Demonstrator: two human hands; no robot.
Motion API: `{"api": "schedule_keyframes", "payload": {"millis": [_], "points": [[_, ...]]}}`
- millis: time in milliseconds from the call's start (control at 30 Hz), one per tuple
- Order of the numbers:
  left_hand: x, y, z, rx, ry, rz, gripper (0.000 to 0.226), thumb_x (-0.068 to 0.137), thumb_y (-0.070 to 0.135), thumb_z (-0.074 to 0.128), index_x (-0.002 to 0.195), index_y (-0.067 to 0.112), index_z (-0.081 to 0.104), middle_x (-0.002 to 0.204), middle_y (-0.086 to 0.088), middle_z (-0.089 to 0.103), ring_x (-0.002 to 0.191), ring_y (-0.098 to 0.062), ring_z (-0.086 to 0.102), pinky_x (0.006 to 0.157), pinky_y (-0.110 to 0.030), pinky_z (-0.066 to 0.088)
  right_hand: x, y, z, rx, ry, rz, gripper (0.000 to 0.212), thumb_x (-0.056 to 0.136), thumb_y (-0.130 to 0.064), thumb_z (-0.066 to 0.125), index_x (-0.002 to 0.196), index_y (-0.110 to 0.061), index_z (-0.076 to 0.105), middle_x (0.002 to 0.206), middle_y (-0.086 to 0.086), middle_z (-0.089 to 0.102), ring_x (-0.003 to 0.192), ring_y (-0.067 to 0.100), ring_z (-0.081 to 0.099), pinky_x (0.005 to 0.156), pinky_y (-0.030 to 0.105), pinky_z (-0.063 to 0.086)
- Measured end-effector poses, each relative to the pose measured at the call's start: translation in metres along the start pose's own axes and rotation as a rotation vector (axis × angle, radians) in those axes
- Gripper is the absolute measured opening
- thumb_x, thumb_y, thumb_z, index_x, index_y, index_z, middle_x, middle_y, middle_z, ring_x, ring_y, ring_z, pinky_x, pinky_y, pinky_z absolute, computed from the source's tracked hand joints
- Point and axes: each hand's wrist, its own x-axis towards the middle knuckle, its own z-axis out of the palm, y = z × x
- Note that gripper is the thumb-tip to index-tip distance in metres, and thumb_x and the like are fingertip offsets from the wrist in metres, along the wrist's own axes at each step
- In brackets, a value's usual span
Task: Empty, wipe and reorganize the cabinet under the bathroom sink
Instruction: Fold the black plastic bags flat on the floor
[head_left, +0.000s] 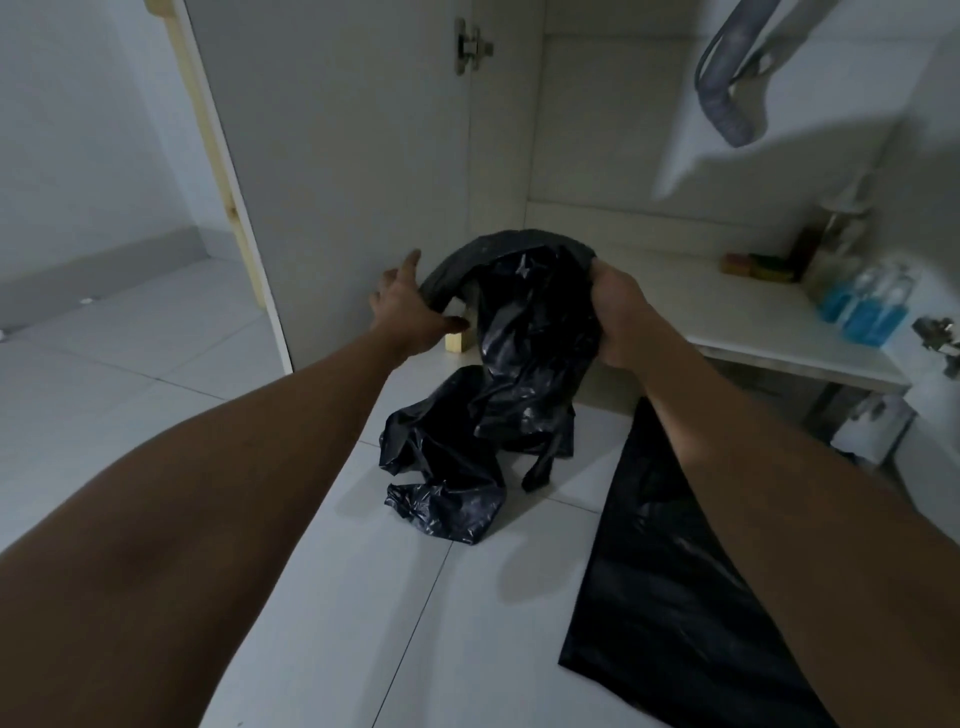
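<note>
A crumpled black plastic bag (519, 364) hangs in front of the open cabinet, its lower end bunched on the floor tiles. My right hand (623, 317) grips the bag's upper rim on the right. My left hand (410, 312) is at the rim's left side with fingers spread, the thumb touching the plastic. The cabinet's white bottom shelf (727, 317) lies to the right behind the bag. On it at the far right stand clear bottles of blue liquid (872, 312) and a yellow-green sponge (763, 266).
The open cabinet door (332, 171) stands upright just left of my left hand. A second black bag (670, 597) lies flat on the floor under my right forearm. A grey drain hose (727, 78) hangs at the top right. A small wooden block (458, 340) sits by the door's foot.
</note>
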Motion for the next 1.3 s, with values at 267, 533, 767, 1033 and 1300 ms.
{"api": "schedule_keyframes", "payload": {"millis": [267, 533, 767, 1033, 1300], "points": [[-0.020, 0.061, 0.017, -0.159, 0.005, 0.150, 0.011, 0.079, 0.011, 0.075, 0.088, 0.010, 0.070, 0.066, -0.002, 0.065, 0.052, -0.006, 0.060, 0.048, -0.015, 0.049, -0.023, -0.028, -0.107, -0.462, 0.427, -0.109, 0.025, 0.088, -0.028, 0.055, 0.100, -0.007, 0.062, 0.095, 0.011, 0.064, 0.084, 0.027, 0.060, 0.064, 0.029, 0.046], [-0.077, 0.192, 0.072, 0.215, -0.138, 0.287, 0.033, 0.072, 0.028, 0.066, 0.100, 0.013, 0.072, 0.096, -0.009, 0.072, 0.090, -0.029, 0.069, 0.081, -0.036, 0.059, -0.094, -0.063, -0.134, -0.631, 0.306, 0.131, 0.082, 0.083, -0.078, 0.043, 0.147, -0.031, 0.025, 0.100, 0.022, 0.067, 0.068, 0.028, 0.068, 0.064, 0.034, 0.054], [-0.113, 0.263, 0.100, -0.132, -0.490, 0.194, 0.077, 0.065, 0.078, 0.067, 0.099, 0.009, 0.067, 0.087, -0.008, 0.072, 0.067, -0.025, 0.073, 0.054, -0.033, 0.059, -0.113, -0.060, -0.187, -0.143, 0.355, 0.200, 0.021, 0.097, -0.029, 0.058, 0.111, -0.014, 0.058, 0.142, 0.009, 0.046, 0.100, 0.036, 0.064, 0.074, 0.064, 0.054], [-0.104, 0.201, 0.145, -0.466, -0.424, -0.285, 0.084, 0.093, 0.061, 0.052, 0.151, 0.004, 0.032, 0.157, -0.017, 0.031, 0.141, -0.036, 0.035, 0.111, -0.044, 0.033, -0.123, -0.083, -0.230, 0.317, 0.465, -0.031, 0.036, 0.089, -0.040, 0.057, 0.093, -0.005, 0.065, 0.083, 0.013, 0.064, 0.071, 0.026, 0.062, 0.069, 0.029, 0.052], [-0.155, 0.146, 0.218, -0.882, -1.129, -0.734, 0.096, 0.074, 0.079, 0.058, 0.129, 0.000, 0.060, 0.127, -0.022, 0.064, 0.121, -0.038, 0.057, 0.099, -0.056, 0.046, -0.123, -0.068, -0.297, 0.111, 0.452, -0.144, 0.059, 0.069, -0.029, 0.068, 0.119, 0.001, 0.063, 0.112, 0.021, 0.064, 0.102, 0.036, 0.062, 0.102, 0.045, 0.047]]}}
